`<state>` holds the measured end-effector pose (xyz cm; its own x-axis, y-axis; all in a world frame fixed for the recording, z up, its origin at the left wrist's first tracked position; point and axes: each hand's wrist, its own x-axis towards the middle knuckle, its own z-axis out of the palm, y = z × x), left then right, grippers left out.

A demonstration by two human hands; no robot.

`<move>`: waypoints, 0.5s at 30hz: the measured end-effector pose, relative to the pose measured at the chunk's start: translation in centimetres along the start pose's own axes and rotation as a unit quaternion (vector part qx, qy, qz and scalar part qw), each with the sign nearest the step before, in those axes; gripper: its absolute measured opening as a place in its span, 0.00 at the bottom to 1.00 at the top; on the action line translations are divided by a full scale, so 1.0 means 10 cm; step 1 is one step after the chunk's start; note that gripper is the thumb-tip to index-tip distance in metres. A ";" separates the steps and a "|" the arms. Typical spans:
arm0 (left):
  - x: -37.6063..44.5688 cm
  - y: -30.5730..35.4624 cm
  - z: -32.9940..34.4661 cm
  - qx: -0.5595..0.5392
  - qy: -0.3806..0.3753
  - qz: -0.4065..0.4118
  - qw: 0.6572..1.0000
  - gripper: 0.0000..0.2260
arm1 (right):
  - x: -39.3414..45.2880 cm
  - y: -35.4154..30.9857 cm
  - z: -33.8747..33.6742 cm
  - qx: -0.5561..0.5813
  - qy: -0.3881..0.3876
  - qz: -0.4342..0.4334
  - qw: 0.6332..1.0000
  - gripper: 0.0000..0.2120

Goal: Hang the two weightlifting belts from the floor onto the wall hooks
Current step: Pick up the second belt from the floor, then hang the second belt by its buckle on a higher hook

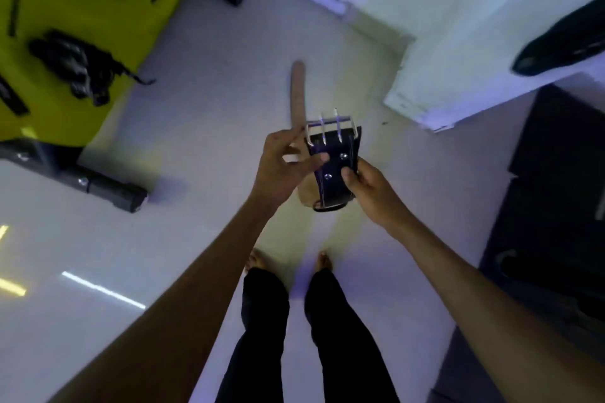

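Head view: black belt [334, 167] is off the floor, buckle [329, 129] end up, tan tail trailing down. Right hand [368, 193] pinches its edge; left hand [283, 167] loose-fingered, thumb touching the strap. Step: first belt in hand. Next, probably carry the buckle to a hook; none visible.

Above the white floor [203, 114], the right hand [366, 193] gripped the black belt [334, 167] below its buckle [330, 131]; the left hand [281, 167] touched its left edge, apparently loosely.
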<state>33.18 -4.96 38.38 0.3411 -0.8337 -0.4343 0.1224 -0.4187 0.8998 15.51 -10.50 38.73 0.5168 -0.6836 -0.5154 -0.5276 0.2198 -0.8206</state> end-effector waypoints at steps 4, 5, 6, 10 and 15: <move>-0.44 1.06 0.36 0.089 -0.079 0.124 0.985 0.19 | -0.76 -0.65 -0.49 0.093 0.059 -0.031 0.993 0.19; -0.54 1.31 0.44 0.099 -0.079 0.155 0.980 0.19 | -0.92 -0.81 -0.61 0.098 0.073 -0.045 0.991 0.17; -0.65 1.56 0.53 0.106 -0.077 0.183 0.974 0.20 | -1.07 -0.98 -0.74 0.099 0.089 -0.060 0.989 0.16; -0.98 2.41 0.88 0.085 -0.082 0.245 0.962 0.19 | -1.64 -1.59 -1.28 0.106 0.149 -0.120 0.976 0.12; -1.56 3.32 1.44 0.101 -0.093 0.356 0.924 0.16 | -2.38 -2.15 -2.02 0.124 0.180 -0.218 0.951 0.12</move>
<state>18.49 -11.08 74.47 0.0991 -0.9633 0.2494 -0.2536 0.2179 0.9425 1.00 -13.01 73.62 0.3621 -0.9316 -0.0310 -0.1169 -0.0124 -0.9931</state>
